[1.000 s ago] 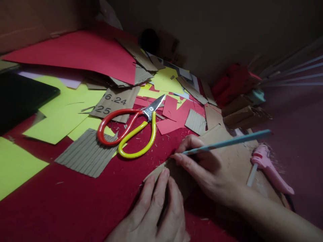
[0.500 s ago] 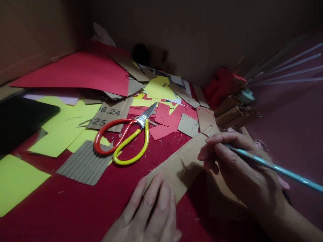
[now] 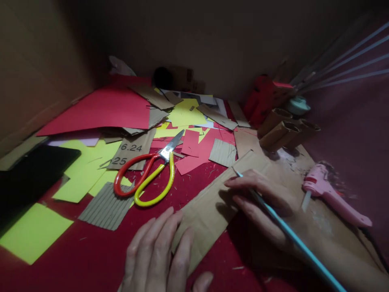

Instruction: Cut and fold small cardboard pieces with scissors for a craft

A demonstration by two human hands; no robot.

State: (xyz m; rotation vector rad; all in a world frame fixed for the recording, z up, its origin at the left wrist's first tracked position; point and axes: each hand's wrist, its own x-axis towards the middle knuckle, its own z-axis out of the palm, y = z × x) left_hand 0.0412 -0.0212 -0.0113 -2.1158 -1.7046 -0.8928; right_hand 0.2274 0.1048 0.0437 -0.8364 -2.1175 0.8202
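Note:
A long brown cardboard strip (image 3: 209,215) lies slantwise in front of me. At its near end rests my left hand (image 3: 161,251), fingers stretched out and slightly apart, touching the strip. My right hand (image 3: 267,202) grips a light blue pencil (image 3: 282,227) between thumb and fingers. The pencil's tip points at the strip's far edge; whether it touches cannot be made out. Scissors (image 3: 154,170) with one red and one yellow handle lie to the left of the strip. A small corrugated cardboard piece (image 3: 103,207) is partly under the red handle.
Yellow paper (image 3: 36,233), a red sheet (image 3: 103,105) and cardboard scraps cover the left and back. A black flat object (image 3: 39,178) lies far left. On the right are a pink glue gun (image 3: 331,194) and cardboard tubes (image 3: 279,134). Brown walls rise behind.
My right hand has moved left along the strip, and the pencil now slants more steeply. My left hand has shifted left with its fingers more spread. The glue gun has come into fuller view.

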